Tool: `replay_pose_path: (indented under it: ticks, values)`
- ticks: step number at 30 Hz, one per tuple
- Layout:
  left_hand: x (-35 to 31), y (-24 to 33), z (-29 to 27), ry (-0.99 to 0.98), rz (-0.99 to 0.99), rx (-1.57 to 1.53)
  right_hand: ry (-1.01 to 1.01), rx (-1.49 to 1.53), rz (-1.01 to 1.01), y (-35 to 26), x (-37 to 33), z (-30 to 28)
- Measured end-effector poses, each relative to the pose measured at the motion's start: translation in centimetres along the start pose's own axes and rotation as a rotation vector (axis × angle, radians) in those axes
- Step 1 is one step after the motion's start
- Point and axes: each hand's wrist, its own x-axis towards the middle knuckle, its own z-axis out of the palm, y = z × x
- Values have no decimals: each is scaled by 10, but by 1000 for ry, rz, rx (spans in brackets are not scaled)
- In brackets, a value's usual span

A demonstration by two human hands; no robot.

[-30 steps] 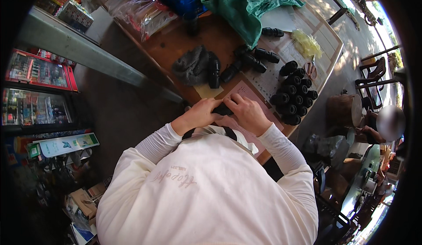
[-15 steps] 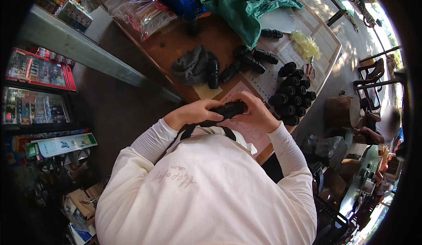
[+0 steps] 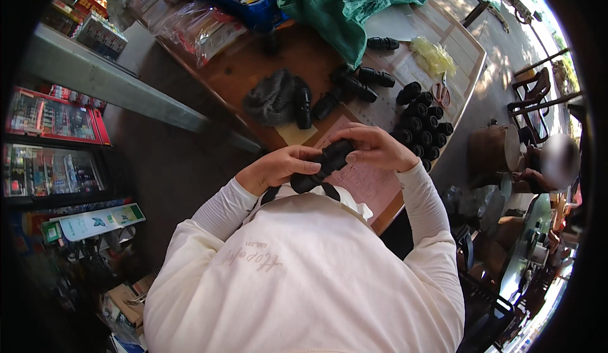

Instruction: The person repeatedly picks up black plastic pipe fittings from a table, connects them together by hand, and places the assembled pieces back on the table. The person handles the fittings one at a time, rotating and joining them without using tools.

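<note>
Between both hands, close in front of my body, is a black ribbed pipe coupling [image 3: 325, 164], tilted with its right end farther from me. My left hand [image 3: 278, 168] is closed round its lower left part. On the upper right end are the bent fingers and thumb of my right hand [image 3: 379, 148]. Below the right hand a written-on pink sheet [image 3: 364, 182] lies on the table. Beyond my hands rest a crumpled dark grey cloth [image 3: 272, 98] and another coupling [image 3: 303, 108], with several more loosely strewn to their right. A tight cluster of couplings [image 3: 421, 121] occupies the table's right side.
Red-handled scissors [image 3: 441, 93] and a yellow plastic bag [image 3: 433, 57] lie near the table's right edge. Farther back are a green plastic sheet [image 3: 345, 20] and a blue crate [image 3: 266, 11] of packets. A metal post [image 3: 126, 87] slants along the left. Another person [image 3: 538, 175] sits at right.
The coupling has turned from nearly level to tilted, its right end swinging away from me. My right hand has shifted slightly right with it, and more of the coupling shows.
</note>
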Motion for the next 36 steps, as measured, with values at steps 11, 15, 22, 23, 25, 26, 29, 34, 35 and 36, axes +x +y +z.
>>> replay_pose_path:
  ticks: [11,15,22,23,25,26,29,34,35,36]
  values:
    - [1,4,9,-73,25,-158,49,3,-22,-11,0,-4]
    - [6,4,13,-31,36,-107,115,35,273,-17,-2,1]
    - [10,5,15,87,127,24,315,-63,97,-6,-3,9]
    - [9,8,16,82,141,21,322,-12,29,-1,-4,9]
    - [9,11,18,83,154,36,330,88,-110,-4,-1,6]
    - [9,12,19,83,160,44,318,0,16,-9,-2,4]
    - [11,7,16,40,178,29,268,-194,281,-25,-3,-6]
    - [11,10,16,36,171,92,339,-4,-64,-17,-7,-4]
    - [12,11,18,25,164,114,311,-101,3,-11,-9,-5]
    - [13,8,17,23,153,125,325,-256,137,-13,-9,-6]
